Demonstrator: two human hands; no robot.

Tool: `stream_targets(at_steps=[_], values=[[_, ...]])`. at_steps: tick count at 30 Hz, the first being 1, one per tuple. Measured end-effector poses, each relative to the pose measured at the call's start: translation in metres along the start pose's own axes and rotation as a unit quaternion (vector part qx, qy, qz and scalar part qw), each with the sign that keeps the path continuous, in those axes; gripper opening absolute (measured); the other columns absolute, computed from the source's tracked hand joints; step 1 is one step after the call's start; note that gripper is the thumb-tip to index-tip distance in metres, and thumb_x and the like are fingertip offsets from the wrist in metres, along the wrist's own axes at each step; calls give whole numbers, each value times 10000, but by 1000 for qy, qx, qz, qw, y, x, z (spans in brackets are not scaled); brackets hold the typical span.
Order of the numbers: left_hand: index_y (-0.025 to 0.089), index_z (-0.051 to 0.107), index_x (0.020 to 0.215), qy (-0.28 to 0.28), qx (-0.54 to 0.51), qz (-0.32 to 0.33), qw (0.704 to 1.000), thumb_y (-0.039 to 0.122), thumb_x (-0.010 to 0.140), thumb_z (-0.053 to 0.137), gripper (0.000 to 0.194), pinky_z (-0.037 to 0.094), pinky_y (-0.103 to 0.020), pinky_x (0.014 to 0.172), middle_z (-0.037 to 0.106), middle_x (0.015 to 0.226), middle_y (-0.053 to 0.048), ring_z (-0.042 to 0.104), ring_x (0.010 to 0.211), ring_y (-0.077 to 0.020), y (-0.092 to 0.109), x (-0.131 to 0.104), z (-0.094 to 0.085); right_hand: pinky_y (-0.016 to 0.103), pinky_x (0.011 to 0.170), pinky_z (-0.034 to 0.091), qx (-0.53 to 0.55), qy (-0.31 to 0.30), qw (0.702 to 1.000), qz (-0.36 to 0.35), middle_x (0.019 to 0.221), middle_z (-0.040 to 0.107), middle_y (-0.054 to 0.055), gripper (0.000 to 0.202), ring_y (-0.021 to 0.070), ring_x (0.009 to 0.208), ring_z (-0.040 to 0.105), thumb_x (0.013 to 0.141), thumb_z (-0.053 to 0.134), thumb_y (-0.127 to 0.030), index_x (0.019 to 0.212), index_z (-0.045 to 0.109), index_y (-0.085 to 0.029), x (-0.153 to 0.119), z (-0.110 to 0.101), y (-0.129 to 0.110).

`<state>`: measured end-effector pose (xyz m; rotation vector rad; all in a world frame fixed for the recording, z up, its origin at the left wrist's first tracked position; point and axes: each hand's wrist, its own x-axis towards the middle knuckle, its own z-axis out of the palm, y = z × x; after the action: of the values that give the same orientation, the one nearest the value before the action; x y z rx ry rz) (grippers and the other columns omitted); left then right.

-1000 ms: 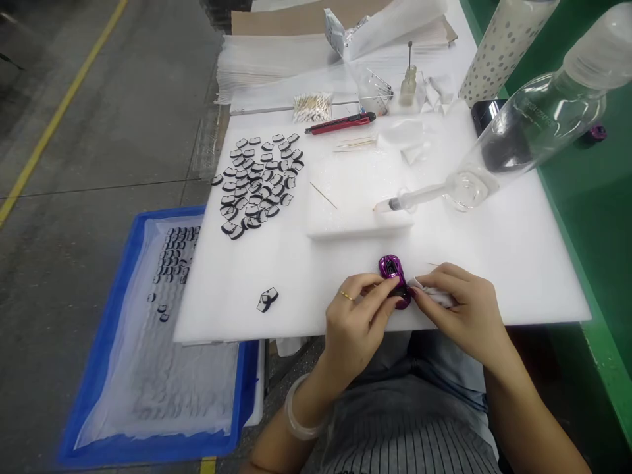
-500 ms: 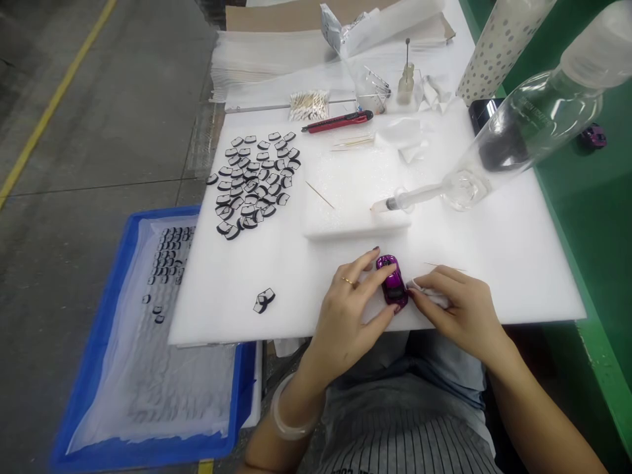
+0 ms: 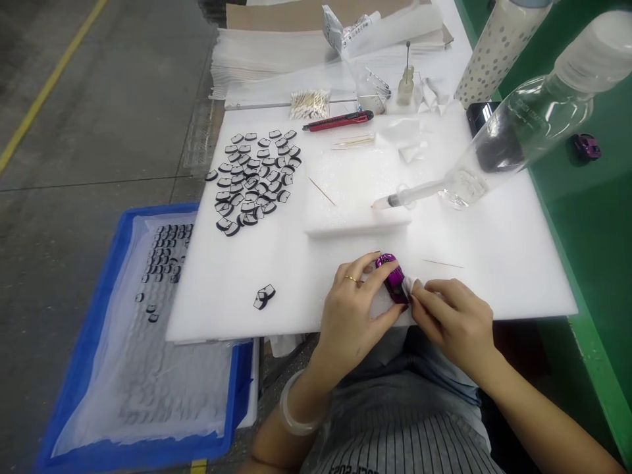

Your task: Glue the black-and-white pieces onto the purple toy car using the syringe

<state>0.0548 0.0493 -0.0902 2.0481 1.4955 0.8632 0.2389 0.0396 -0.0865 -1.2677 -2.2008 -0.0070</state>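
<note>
A shiny purple toy car [image 3: 394, 276] stands near the front edge of the white foam sheet [image 3: 212, 289]. My left hand [image 3: 349, 316] grips it from the left, thumb at its near end and fingers over its far end. Pinched in my right hand [image 3: 454, 316] is a small white tissue [image 3: 407, 286], its tip pressed against the car's right side. Beyond the hands lies a white foam block [image 3: 355, 184] with a toothpick [image 3: 322, 191] and a syringe [image 3: 409, 195] on it. Another thin stick [image 3: 443, 263] rests right of the car.
Many small black-and-white parts [image 3: 257, 178] are spread at left, with a few more [image 3: 264, 297] nearer. A blue tray [image 3: 118, 263] sits lower left. Farther back are a red utility knife [image 3: 338, 121], cotton swabs [image 3: 309, 104] and a small bottle [image 3: 405, 85]. A clear bottle [image 3: 523, 131] stands at right.
The tissue now shows its white tip against the car's right side, where the right fingertips were before. My left thumb has shifted slightly right along the car's near end.
</note>
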Motion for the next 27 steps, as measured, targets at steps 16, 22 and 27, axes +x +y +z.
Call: stream_targets(at_steps=[16,22,27], values=[[271,649,1216,41,-91,-39,994,187,948,530,305,555,-369,938,603,1273,-65,609,1130,-215,-6,2,-3,372,656,508,28,-23,996,84,873,665,82,295,230,757,619,897,610,-341,1114,560,-147,32,-1,-10],[274,698,1082,95,-89,-59,990,297,936,573,194,593,-304,795,657,1138,-43,665,1004,-217,-12,-9,-7,361,764,529,72,45,987,136,1010,686,71,263,212,872,629,879,530,-155,1135,569,-196,20,-4,16],[278,707,1025,94,-19,-21,995,321,947,545,185,575,-342,824,682,1123,-32,666,987,-232,-10,-10,3,444,696,510,-203,72,853,475,996,703,125,423,328,878,653,813,572,-424,1161,594,-183,-85,-93,127]])
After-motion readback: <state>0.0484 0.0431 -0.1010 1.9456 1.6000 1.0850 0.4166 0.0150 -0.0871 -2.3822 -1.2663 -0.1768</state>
